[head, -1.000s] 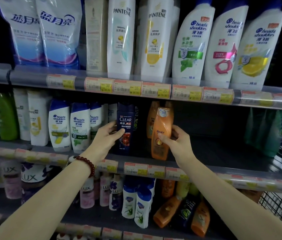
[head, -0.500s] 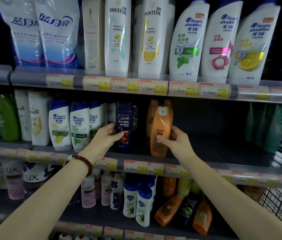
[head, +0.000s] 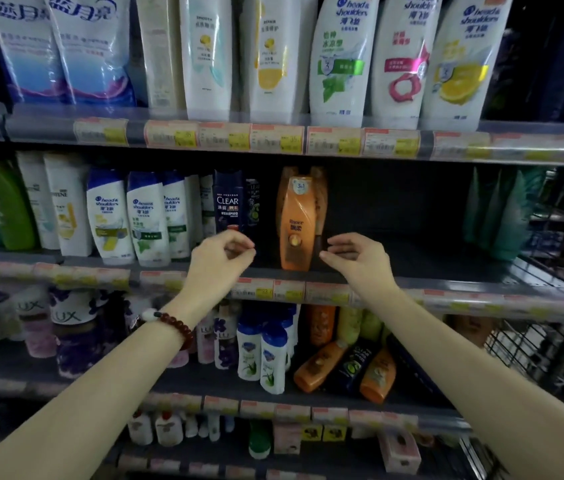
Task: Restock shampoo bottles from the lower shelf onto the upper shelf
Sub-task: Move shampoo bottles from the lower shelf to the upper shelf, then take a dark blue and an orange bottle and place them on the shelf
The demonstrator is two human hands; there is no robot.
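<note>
On the middle shelf (head: 446,271), bare dark board runs from the orange bottle (head: 297,223) to the green bottles (head: 502,213) near its right end. Left of the orange bottle, the dark CLEAR bottle (head: 227,202) leaves a narrow gap.

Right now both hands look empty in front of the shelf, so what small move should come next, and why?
Probably lower the right hand to one of the orange bottles lying tipped on the shelf below. Both it and the left hand are open and clear of the upright orange bottle and the CLEAR bottle, and dark bare shelf shows to the right of the orange one.
</note>
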